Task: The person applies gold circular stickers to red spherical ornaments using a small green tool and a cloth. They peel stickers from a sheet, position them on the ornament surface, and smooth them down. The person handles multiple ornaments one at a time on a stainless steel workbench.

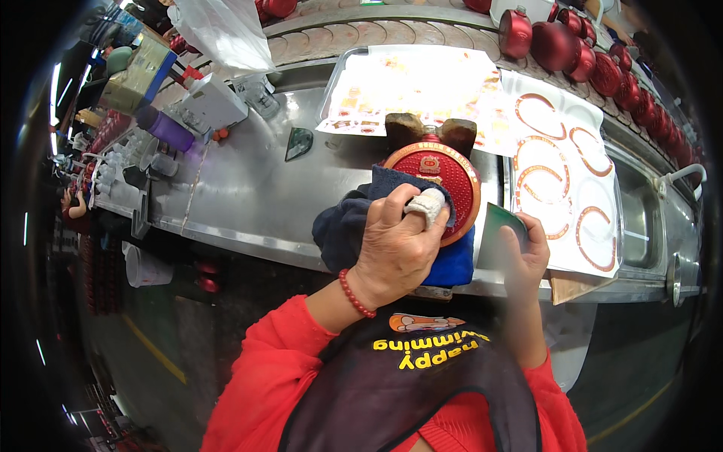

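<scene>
My left hand (395, 252) is closed on a dark blue cloth (343, 226) and presses it against a round red bottle (461, 192). White wrapping covers one of its fingers. The bottle has a studded face, a small emblem and a gold printed ring around its rim; the cloth and hand hide its lower left part. Behind its top stand two dark rests (456, 135), and bright blue material (456, 264) lies below it. To the right of the bottle, my right hand (527, 256) grips a flat, dark green translucent scraper (498, 232), apart from the bottle.
White sheets with ring-shaped decals (595, 248) lie on the right. A tray with a sheet of small decals (422, 75) sits behind. Another green scraper (299, 143) rests on the steel counter (248, 181). Red bottles (606, 75) line the far right, beside a sink (640, 226).
</scene>
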Demonstrator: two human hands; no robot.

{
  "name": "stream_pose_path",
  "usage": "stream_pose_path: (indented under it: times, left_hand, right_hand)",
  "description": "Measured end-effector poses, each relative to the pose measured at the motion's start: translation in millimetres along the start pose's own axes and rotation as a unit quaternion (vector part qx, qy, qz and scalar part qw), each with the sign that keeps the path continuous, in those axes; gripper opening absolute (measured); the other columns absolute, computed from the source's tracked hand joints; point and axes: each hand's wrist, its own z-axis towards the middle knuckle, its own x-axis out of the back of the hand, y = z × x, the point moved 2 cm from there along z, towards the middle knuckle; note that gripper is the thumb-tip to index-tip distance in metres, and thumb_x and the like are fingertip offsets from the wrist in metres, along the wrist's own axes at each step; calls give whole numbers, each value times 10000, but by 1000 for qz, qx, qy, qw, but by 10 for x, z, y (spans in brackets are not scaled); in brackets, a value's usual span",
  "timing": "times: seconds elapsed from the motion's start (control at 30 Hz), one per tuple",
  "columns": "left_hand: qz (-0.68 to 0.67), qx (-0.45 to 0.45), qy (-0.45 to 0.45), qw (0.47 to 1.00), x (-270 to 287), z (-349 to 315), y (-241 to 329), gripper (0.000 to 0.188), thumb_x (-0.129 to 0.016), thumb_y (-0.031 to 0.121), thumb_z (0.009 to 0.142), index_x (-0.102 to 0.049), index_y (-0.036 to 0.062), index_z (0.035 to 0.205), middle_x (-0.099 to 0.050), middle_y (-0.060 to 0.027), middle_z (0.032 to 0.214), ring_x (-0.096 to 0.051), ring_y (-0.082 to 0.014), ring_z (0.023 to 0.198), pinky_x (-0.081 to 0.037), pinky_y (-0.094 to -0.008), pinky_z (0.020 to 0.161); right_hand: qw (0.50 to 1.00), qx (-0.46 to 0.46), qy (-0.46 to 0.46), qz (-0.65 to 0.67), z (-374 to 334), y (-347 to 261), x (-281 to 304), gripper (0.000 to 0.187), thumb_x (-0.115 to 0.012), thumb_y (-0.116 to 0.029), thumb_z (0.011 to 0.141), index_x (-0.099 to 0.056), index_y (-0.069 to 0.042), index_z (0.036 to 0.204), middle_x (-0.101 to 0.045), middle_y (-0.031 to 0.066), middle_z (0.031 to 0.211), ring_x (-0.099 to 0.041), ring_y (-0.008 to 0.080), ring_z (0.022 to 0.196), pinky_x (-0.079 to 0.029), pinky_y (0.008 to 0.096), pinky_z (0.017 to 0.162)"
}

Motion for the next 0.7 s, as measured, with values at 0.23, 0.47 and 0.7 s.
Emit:
stream_pose_path:
  times: [0.23, 0.47, 0.7]
  left_hand:
    - [136, 177, -15, 975, 463, -205, -669, 440, -688, 276, 948, -637, 28, 1308, -683, -212, 1164, -424, -447, 1350, -343, -556, 1111]
    - [-420, 317, -79, 847, -248, 240, -992, 562, -463, 476, 1099, -591, -21, 1326, -687, -125, 1146, -619, -164, 1076, -498, -326, 945]
    - [-486, 362, -236, 760, -113, 762, -923, 502, -576, 461, 1055, -622, -2, 1244, -638, -58, 1122, -594, -127, 1045, -490, -293, 917]
  right_hand:
    - [996, 68, 1, -55, 245, -434, 361, 284, -619, -146, 1045, -593, 12, 1279, -661, 66, 1113, -617, 108, 966, -514, 254, 853]
    - [913, 229, -39, -334, 2085, -534, 1082, 369, -517, -22, 1024, -610, -33, 1381, -556, 115, 1489, -616, 166, 1186, -569, 283, 875]
    - [842, 124, 95, -516, 5264, 47, 1790, 565, -690, -457, 935, -656, -18, 1290, -734, 193, 1085, -706, 321, 971, -537, 391, 798]
